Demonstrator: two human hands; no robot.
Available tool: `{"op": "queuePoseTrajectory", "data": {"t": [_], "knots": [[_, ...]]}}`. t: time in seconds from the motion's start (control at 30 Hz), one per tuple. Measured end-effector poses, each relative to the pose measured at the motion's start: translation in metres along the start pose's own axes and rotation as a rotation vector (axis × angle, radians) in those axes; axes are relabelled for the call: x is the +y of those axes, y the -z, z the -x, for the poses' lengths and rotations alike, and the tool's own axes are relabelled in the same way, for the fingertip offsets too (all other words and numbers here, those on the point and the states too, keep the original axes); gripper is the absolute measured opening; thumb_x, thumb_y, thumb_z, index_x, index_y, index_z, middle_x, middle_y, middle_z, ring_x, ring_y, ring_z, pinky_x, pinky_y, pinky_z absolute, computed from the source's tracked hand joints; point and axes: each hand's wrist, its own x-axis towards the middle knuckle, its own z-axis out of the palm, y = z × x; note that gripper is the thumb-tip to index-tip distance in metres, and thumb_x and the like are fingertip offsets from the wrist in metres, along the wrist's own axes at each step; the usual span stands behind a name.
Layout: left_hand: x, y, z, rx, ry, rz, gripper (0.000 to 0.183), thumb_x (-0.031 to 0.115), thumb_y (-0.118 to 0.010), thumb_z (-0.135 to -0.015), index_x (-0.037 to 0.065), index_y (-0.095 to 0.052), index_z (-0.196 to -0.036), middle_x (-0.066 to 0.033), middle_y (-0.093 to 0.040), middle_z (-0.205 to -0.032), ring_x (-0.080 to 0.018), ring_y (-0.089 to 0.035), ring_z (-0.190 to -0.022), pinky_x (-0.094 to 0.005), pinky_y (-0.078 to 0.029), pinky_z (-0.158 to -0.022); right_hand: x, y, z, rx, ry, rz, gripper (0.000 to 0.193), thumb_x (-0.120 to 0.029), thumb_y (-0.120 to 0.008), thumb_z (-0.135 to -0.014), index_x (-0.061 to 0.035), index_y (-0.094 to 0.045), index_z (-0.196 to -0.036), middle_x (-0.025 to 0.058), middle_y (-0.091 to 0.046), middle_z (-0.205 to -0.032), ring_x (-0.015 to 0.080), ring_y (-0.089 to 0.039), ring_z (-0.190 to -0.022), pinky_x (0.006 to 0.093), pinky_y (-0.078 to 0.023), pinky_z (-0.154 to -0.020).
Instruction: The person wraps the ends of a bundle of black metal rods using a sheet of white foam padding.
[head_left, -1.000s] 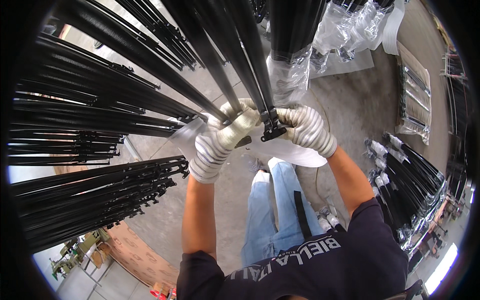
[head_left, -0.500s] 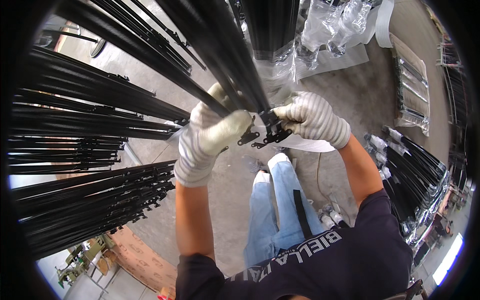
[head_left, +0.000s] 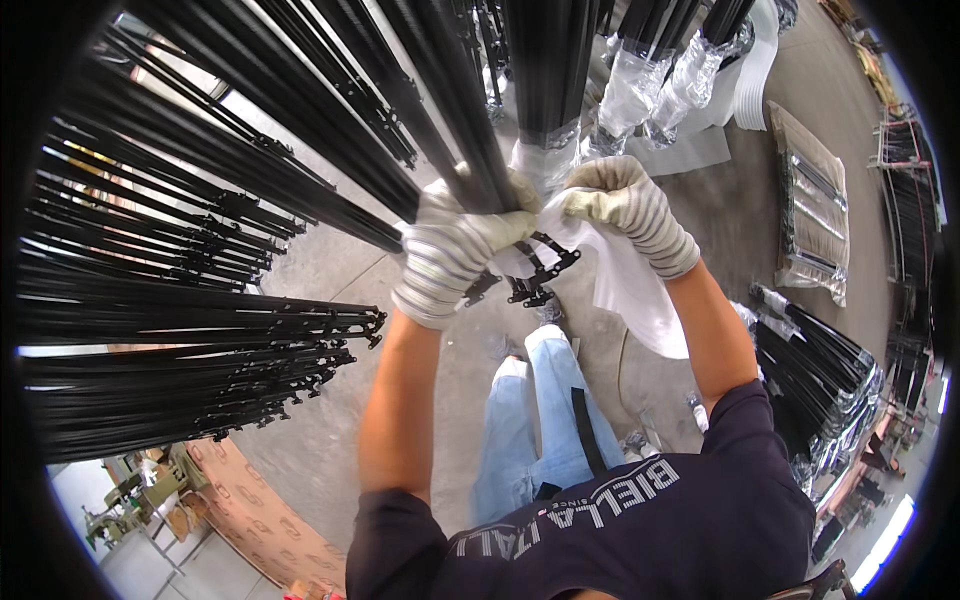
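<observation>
My left hand (head_left: 455, 245), in a striped, pale work glove, is closed round a bundle of long black bars (head_left: 462, 120) just above their lower ends. Small black brackets with holes (head_left: 548, 268) stick out below that grip. To the right, my gloved right hand (head_left: 628, 212) pinches the upper edge of a thin white sheet (head_left: 640, 295). The sheet hangs down from its fingers, beside the brackets, and its left part reaches up to the bars. Some of the sheet behind the bars is hidden.
Many black bars with bracketed ends (head_left: 270, 325) fan out on the left. At the top right, bar ends are wrapped in clear plastic (head_left: 635, 85). A wrapped flat pack (head_left: 815, 205) and a plastic-covered bar stack (head_left: 815, 370) lie right. Cardboard (head_left: 260, 490) stands lower left.
My right hand has come away from the brackets and lifted the white sheet beside them. My left hand has shifted slightly right and wraps round the bars. The view has turned a little.
</observation>
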Motion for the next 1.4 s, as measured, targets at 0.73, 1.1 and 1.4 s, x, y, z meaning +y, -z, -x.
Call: {"op": "queuePoseTrajectory", "data": {"t": [0.73,1.1,1.4], "knots": [[-0.010,-0.013,0.085,0.655,-0.676,-0.449,0.050,-0.012,-0.050,-0.074,0.000,-0.040,-0.122,-0.0156,-0.056,-0.105,-0.0216,-0.057,-0.093,-0.0282,-0.047,-0.078,-0.046,-0.047,0.026,-0.253,-0.126,-0.258,0.016,-0.014,-0.060,-0.077,0.0005,-0.058,-0.083,0.0001,-0.057,-0.069,0.0062,-0.053,-0.063,0.0194,-0.043,-0.059],[-0.088,-0.055,0.105,0.872,-0.233,-0.517,0.050,0.017,-0.063,-0.074,-0.005,-0.042,-0.114,-0.0082,-0.055,-0.093,-0.0177,-0.052,-0.088,-0.0293,-0.043,-0.082,-0.075,-0.095,0.031,-0.486,-0.254,0.182,0.032,-0.026,-0.064,-0.076,0.0002,-0.057,-0.092,-0.0010,-0.055,-0.076,0.0047,-0.048,-0.067,0.0180,-0.039,-0.060],[-0.130,-0.049,0.092,0.770,-0.210,-0.243,0.074,0.014,-0.064,-0.074,-0.006,-0.021,-0.130,-0.0146,-0.046,-0.112,-0.0192,-0.048,-0.098,-0.0264,-0.039,-0.087,-0.041,-0.089,0.013,-0.447,-0.237,-0.198,0.025,-0.020,-0.066,-0.074,-0.0024,-0.056,-0.089,-0.0040,-0.054,-0.075,0.0040,-0.049,-0.068,0.0186,-0.041,-0.061]]}}
